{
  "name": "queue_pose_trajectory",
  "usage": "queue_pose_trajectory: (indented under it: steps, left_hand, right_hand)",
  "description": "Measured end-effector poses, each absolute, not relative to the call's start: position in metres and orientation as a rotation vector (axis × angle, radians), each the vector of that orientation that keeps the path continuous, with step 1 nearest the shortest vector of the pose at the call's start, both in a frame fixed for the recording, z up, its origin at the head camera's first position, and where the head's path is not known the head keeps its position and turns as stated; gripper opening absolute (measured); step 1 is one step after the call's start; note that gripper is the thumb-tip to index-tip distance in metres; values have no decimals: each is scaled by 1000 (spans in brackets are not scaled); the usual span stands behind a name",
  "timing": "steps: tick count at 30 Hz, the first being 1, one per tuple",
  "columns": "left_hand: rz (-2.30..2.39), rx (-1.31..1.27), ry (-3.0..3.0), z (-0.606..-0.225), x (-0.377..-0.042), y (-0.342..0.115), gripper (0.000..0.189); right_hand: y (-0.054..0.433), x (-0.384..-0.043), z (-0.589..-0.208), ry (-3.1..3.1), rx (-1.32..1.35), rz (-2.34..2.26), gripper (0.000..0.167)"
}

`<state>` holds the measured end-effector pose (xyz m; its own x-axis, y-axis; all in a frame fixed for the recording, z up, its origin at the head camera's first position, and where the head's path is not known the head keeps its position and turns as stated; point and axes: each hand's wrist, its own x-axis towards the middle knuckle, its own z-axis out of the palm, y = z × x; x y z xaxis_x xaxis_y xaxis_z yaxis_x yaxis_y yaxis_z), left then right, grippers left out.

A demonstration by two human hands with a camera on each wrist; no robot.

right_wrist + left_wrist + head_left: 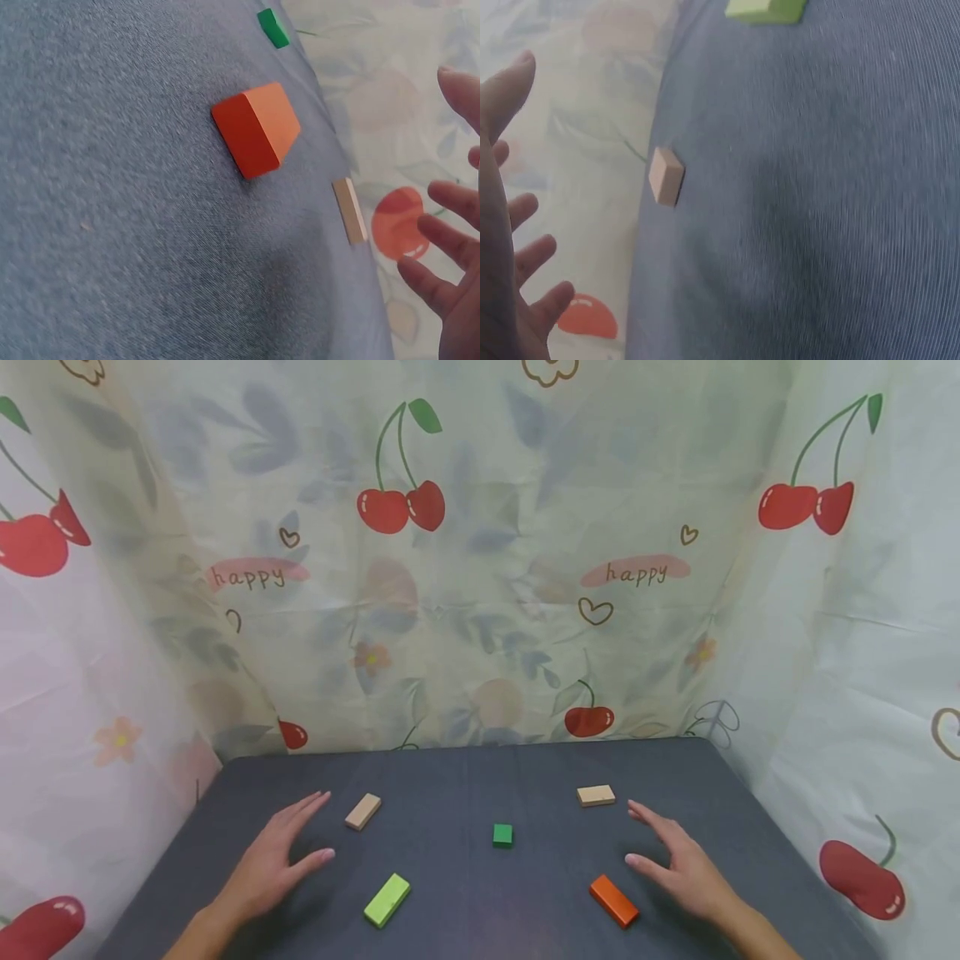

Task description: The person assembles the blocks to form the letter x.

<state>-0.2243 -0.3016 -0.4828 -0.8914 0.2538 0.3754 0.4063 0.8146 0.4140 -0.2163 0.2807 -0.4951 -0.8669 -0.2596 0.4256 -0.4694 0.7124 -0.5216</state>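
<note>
Two empty hands, the left and the right, held over a dark blue-grey tablecloth with five small blocks between them.
The left hand's fingers are extended, thumb well apart, holding nothing; just right of its fingertips a pinkish wooden block lies slantwise, with a lime-green rectangular block nearer. The right hand is likewise spread with a wide thumb gap and has hold of nothing; a pale wooden block lies just left of its fingertips, and an orange rectangular block lies nearer, left of the palm. A small green block sits near the middle, well apart from both hands. Behind hangs a cherry-printed curtain.
</note>
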Motion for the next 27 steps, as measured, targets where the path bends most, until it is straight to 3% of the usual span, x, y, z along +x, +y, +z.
queue_pose_trajectory:
  steps: [13,27]
  left_hand:
    - [-1080,-487,-2668,-473,-224,-271,54]
    - [-1578,-578,-2538,-461,-229,-236,35]
  right_hand:
    - [265,-214,-497,-2541,545,1094,58]
    - [242,-208,-490,-2447,384,1160,32]
